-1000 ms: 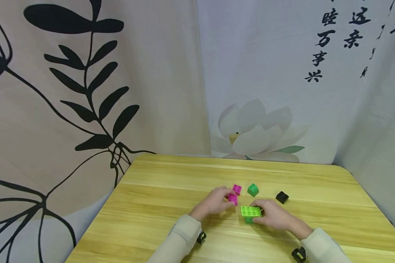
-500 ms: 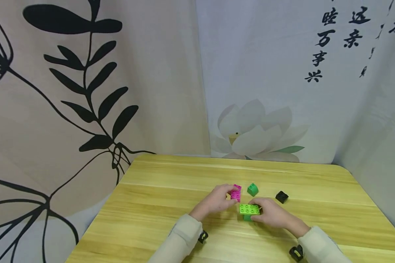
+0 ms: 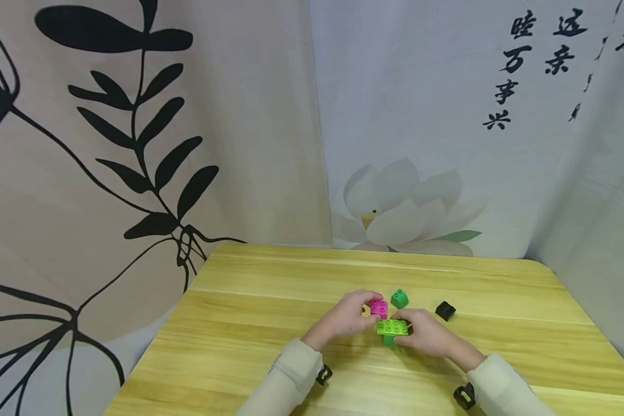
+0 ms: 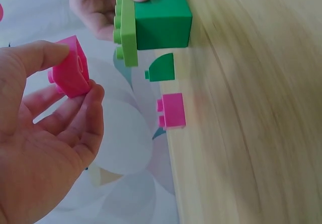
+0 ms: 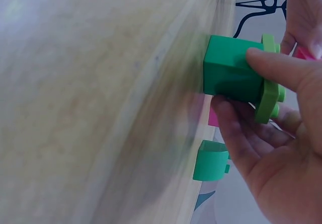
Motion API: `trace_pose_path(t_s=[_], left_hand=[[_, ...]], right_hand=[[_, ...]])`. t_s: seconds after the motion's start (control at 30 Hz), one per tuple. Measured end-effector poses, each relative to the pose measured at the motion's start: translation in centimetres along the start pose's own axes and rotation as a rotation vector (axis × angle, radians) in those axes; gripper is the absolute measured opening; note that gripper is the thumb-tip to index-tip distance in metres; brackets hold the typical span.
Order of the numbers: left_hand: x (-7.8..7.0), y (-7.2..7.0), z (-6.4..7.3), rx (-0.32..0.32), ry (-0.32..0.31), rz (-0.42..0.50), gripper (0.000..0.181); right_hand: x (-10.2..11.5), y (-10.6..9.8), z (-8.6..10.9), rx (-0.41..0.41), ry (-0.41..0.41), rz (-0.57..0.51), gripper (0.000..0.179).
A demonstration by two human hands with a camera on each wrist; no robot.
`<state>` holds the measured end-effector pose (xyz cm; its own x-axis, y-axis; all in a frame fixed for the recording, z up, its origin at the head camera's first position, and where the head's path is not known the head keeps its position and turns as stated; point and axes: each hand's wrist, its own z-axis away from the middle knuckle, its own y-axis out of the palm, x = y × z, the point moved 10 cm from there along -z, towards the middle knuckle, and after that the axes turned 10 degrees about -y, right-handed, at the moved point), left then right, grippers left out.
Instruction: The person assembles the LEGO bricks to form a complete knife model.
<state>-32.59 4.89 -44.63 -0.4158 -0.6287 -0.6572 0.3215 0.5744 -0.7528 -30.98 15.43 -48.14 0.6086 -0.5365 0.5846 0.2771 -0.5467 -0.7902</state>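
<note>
My left hand (image 3: 347, 315) pinches a pink toy building brick (image 4: 71, 70) between thumb and fingertips, lifted off the table. Close to its right, my right hand (image 3: 427, 333) grips a green block (image 5: 232, 68) by its sides, thumb on one face and fingers on the opposite one. A lime-green studded plate (image 3: 393, 327) sits on top of that block and juts past its edges. In the head view the held pink brick is right at the far left corner of the lime plate. A second pink brick (image 4: 174, 110) stands on the table beyond, partly hidden by my left fingers in the head view.
A small green brick with a curved side (image 3: 399, 299) stands beyond my hands. Farther right lies a black brick (image 3: 445, 311). The wooden table (image 3: 229, 323) ends at a printed curtain (image 3: 260, 144) behind it.
My left hand has shifted slightly right, bringing the pink brick closer to the lime plate. The right hand, with the green block and plate, has moved a little left and away from me.
</note>
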Motion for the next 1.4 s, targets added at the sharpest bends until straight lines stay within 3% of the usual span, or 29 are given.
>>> trace_pose_path(t_s=[0.2,0.57,1.4], left_hand=[[-0.5,0.3,0.0,0.007,0.012,0.03,0.034],[-0.3,1.8,-0.2,0.024,-0.015,0.02,0.029],[-0.4,3.2,-0.6,0.02,-0.019,-0.077,0.031]], right_hand=[[-0.4,0.0,0.0,-0.013,0.008,-0.01,0.036],[-0.9,-0.2,0.2,-0.041,0.037,0.001,0.032],[-1.3,-0.1,0.5,-0.053,0.085,-0.024,0.029]])
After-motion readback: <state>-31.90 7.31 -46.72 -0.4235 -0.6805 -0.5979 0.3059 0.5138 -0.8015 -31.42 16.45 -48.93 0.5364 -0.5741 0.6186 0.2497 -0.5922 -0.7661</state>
